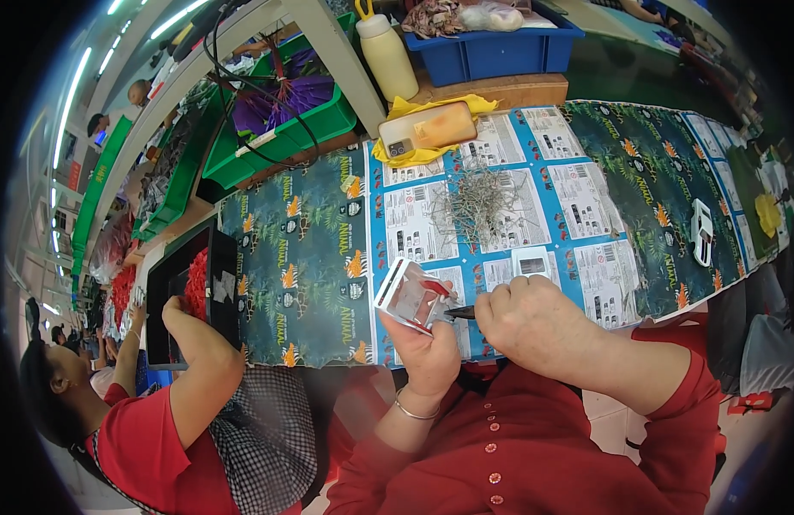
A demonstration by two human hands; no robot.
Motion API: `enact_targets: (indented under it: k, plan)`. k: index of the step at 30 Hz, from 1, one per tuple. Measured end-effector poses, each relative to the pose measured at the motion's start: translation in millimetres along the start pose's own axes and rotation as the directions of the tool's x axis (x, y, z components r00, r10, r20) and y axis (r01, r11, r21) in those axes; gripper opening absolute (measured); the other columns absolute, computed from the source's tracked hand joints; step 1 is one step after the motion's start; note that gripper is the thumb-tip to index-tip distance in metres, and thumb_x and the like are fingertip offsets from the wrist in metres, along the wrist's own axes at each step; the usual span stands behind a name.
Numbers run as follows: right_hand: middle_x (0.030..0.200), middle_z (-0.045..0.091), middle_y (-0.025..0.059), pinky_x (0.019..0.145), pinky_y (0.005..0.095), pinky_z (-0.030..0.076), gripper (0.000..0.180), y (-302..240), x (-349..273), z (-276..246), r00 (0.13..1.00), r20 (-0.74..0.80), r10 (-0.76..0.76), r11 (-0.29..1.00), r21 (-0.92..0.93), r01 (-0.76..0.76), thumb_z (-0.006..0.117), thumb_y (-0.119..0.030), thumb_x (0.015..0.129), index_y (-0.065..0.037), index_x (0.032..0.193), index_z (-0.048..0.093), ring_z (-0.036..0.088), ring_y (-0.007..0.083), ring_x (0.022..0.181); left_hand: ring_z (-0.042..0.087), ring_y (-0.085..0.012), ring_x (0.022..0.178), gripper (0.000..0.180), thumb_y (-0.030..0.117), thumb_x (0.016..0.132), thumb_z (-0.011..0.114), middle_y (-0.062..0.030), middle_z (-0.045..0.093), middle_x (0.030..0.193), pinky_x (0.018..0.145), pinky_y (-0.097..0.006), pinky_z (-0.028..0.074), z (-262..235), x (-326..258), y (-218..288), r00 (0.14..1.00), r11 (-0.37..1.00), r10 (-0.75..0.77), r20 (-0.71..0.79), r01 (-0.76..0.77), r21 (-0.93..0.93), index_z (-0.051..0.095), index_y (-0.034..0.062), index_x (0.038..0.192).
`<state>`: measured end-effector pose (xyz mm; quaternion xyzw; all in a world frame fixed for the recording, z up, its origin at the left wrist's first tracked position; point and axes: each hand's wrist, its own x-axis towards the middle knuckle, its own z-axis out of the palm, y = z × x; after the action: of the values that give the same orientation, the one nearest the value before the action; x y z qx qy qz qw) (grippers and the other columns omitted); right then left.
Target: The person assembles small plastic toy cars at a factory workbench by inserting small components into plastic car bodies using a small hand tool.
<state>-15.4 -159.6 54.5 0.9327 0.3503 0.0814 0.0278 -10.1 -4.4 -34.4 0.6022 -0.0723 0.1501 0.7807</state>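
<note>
My left hand (433,360), with a bracelet at the wrist, is closed around a white plastic shell (395,283) with clear and red parts, perhaps a toy vehicle body. It is held tilted over the table's near edge. From my closed right hand (538,322) the dark pointed tip of a tool (463,312) reaches toward the shell's right side. My fingers hide the rest of that tool, so its kind does not show. Beyond both hands lies a pile of thin silvery metal pieces (483,206). A white plastic frame-like part (531,262) rests just past my right hand.
Printed sheets (311,249) cover the table. A white toy car shell (702,232) lies at right. At the back are a phone (427,130) on yellow cloth, a bottle (386,56) and a blue bin (500,56). On the left, a co-worker's arm (204,343) reaches into a black box (223,287).
</note>
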Motion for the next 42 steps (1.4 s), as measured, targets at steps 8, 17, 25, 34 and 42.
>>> enact_targets:
  k: [8,17,25,34,42]
  plan:
    - [0.062,0.058,0.0057,0.052,0.0299,0.045,0.009,6.5,5.0,-3.9,0.994,-0.001,-0.113,0.993,0.017,0.113,0.061,-0.014,0.07,-0.007,0.071,0.056,0.06,0.0186,0.058,0.055,-0.0273,0.109,0.076,-0.018,0.068,0.035,-0.016,0.045,0.122,0.091,-0.04,0.048,-3.8,-6.4,-1.8,0.997,0.995,-0.007,0.077,-0.001,0.099,0.02,0.0053,0.138]
    - [0.063,0.061,0.0073,0.053,0.0321,0.048,0.007,10.9,13.5,-6.0,0.983,0.104,-0.154,0.986,0.087,0.145,0.061,-0.012,0.069,-0.005,0.068,0.059,0.063,0.0207,0.06,0.054,-0.0244,0.108,0.072,-0.022,0.066,0.035,-0.0166,0.046,0.119,0.098,-0.037,0.042,-1.5,-10.4,-2.2,0.981,0.978,0.089,0.175,-0.119,0.169,0.029,0.0003,0.134]
    - [0.066,0.064,0.0108,0.054,0.0348,0.052,0.006,16.5,18.5,1.7,0.973,0.148,-0.175,0.981,0.112,0.159,0.061,-0.009,0.069,-0.003,0.07,0.063,0.067,0.0237,0.064,0.057,-0.0244,0.103,0.071,-0.022,0.066,0.039,-0.0156,0.052,0.113,0.093,-0.034,0.044,-6.7,-9.6,-6.6,0.95,0.92,0.185,0.251,-0.257,0.296,0.033,0.0002,0.133]
    - [0.068,0.065,0.0135,0.059,0.0383,0.053,0.008,21.1,8.1,8.6,0.977,0.193,-0.092,0.961,0.275,0.036,0.062,-0.009,0.07,-0.003,0.075,0.064,0.067,0.0282,0.067,0.054,-0.0221,0.108,0.069,-0.02,0.069,0.037,-0.014,0.047,0.12,0.098,-0.036,0.042,-6.9,-12.3,-1.0,0.983,0.994,-0.081,0.162,0.067,0.091,0.028,-0.0007,0.135]
    - [0.076,0.065,0.0147,0.064,0.0402,0.052,0.013,30.3,-21.0,8.1,0.99,0.115,0.077,0.949,0.298,-0.108,0.066,-0.012,0.07,-0.003,0.079,0.064,0.066,0.0298,0.073,0.051,-0.0219,0.11,0.074,-0.012,0.07,0.046,-0.0133,0.045,0.123,0.095,-0.036,0.044,-40.6,38.9,18.0,0.982,0.982,-0.184,0.043,0.182,0.058,0.025,0.0014,0.14]
